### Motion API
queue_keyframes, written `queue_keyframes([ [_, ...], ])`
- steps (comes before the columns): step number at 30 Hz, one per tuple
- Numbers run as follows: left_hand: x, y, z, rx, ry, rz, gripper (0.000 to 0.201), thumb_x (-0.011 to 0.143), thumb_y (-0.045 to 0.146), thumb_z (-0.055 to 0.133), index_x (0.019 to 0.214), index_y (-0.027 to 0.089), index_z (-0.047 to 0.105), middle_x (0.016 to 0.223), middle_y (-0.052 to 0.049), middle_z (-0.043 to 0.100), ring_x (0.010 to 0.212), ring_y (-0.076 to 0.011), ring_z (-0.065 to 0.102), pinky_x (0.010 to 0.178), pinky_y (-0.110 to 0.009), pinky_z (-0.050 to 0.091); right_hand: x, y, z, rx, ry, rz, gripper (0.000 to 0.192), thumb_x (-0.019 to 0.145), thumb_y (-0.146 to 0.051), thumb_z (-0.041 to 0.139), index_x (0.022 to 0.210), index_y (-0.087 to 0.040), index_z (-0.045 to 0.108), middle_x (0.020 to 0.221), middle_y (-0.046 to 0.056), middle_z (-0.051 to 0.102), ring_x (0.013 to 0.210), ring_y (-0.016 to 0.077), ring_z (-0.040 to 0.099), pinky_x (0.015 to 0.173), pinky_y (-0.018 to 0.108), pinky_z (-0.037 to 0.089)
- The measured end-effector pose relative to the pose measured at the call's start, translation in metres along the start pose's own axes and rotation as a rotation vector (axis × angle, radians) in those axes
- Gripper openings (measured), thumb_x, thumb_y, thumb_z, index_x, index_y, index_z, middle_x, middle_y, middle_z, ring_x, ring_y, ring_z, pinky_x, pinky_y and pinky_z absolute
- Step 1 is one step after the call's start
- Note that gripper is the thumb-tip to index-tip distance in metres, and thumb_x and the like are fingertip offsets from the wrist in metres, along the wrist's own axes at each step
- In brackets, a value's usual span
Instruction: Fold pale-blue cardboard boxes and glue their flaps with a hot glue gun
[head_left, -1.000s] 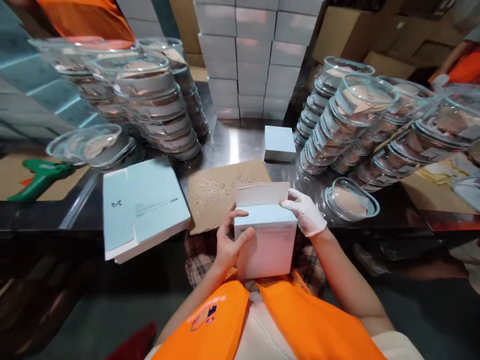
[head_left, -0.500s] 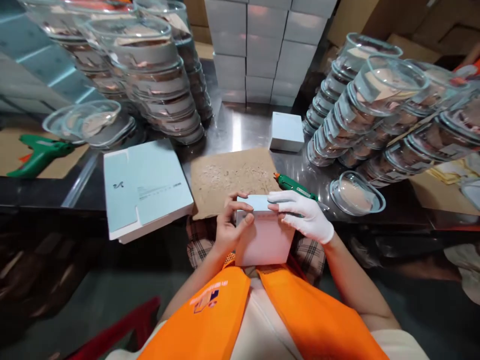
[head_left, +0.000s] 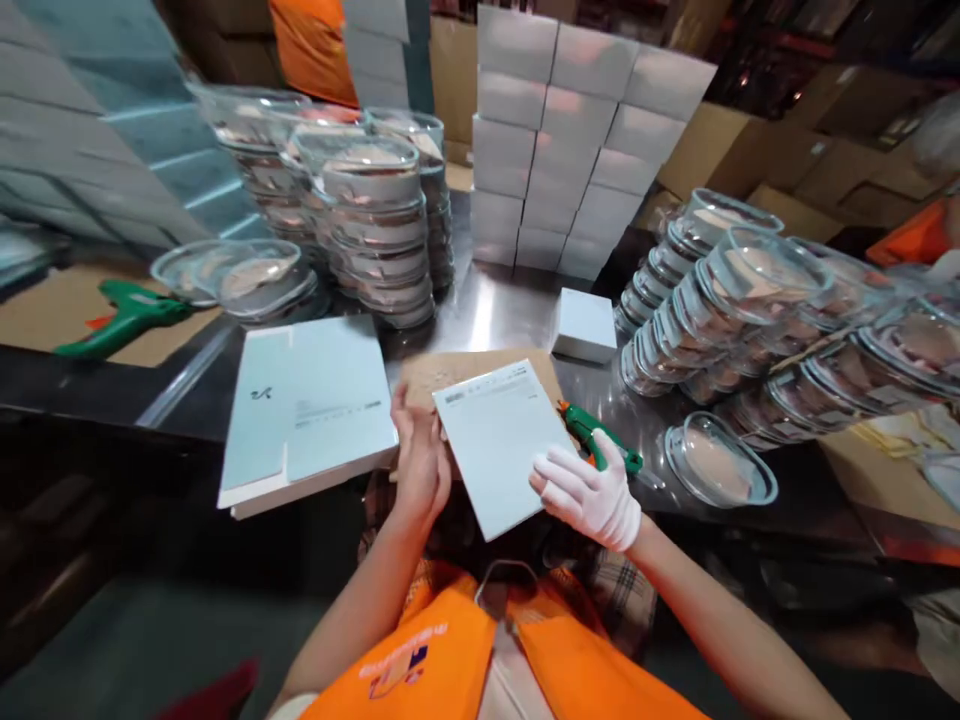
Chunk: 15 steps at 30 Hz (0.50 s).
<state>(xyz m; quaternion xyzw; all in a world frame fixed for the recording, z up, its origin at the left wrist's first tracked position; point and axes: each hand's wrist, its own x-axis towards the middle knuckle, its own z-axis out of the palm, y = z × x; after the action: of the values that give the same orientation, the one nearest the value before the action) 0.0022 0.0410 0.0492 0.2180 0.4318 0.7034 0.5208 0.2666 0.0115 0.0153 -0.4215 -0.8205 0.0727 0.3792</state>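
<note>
A flat-faced white box [head_left: 504,440] with small print along its far edge is held at a slant above the table's front edge. My bare left hand [head_left: 421,455] presses against its left side, fingers close together and partly hidden behind it. On the lower right side of the box rest the fingers of my white-gloved right hand [head_left: 589,490], with the thumb raised apart. A green glue gun [head_left: 600,435] with an orange tip lies just beyond the glove. Under the box's far edge is a piece of brown cardboard [head_left: 431,372].
Left of me lies a larger pale box [head_left: 311,410]; behind it is another green glue gun [head_left: 127,318]. Stacked clear round containers stand left [head_left: 382,230] and right [head_left: 697,310]. A small white box [head_left: 583,325] sits before stacked white boxes [head_left: 536,215]. An orange garment [head_left: 315,50] shows behind.
The box has turned so its printed face points up, and is slanted. My left hand has shifted to its left side, my right hand to its lower right. The view has tipped upward.
</note>
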Motion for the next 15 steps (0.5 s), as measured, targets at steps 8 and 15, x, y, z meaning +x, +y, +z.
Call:
queue_keyframes([
  [8, -0.011, -0.001, -0.034, 0.214, 0.005, 0.311, 0.095, 0.089, 0.087, 0.059, 0.163, 0.035, 0.027, 0.164, -0.02, 0.047, 0.159, -0.0333, 0.042, 0.124, -0.056, 0.045, 0.204, 0.08, 0.032, -0.529, -0.317, -0.001, 0.063, 0.089, -0.031, 0.076, 0.148, -0.013, 0.06, 0.155, 0.024, 0.061, 0.149, 0.0426, 0.048, 0.13, 0.071, 0.014],
  [15, 0.024, 0.021, -0.037, 0.903, -0.377, 0.676, 0.057, 0.105, 0.05, 0.061, 0.155, 0.027, 0.048, 0.158, -0.02, 0.055, 0.149, -0.0337, 0.054, 0.125, -0.06, 0.042, 0.237, 0.115, 0.052, -0.463, -0.201, 0.116, 0.039, 0.103, -0.042, 0.07, 0.132, -0.015, 0.069, 0.139, 0.013, 0.068, 0.128, 0.0291, 0.066, 0.115, 0.057, 0.051],
])
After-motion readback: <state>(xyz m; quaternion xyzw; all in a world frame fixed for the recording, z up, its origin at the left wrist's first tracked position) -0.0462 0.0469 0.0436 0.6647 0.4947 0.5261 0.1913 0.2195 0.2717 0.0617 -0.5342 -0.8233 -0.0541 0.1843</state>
